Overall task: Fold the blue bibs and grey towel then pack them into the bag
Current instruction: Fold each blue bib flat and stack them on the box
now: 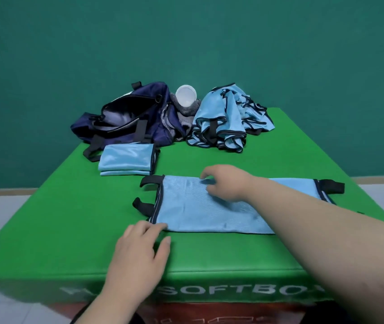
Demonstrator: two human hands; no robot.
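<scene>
A light blue bib [186, 206] with black trim and straps lies folded lengthwise on the green box top. My left hand [143, 244] rests flat at its near left corner, fingertips touching the edge. My right hand [226, 182] reaches across the bib and pinches the fabric at its far edge. A folded blue bib [125, 160] lies further back on the left. A heap of unfolded blue bibs [226, 115] sits at the back right. The grey towel [186, 111] is bunched between the heap and the open navy bag [125, 118].
A white round lid or cup [186, 94] sits on the grey towel. The green soft box [69, 218] ends in a front edge just under my wrists. A teal wall stands behind, pale floor to both sides.
</scene>
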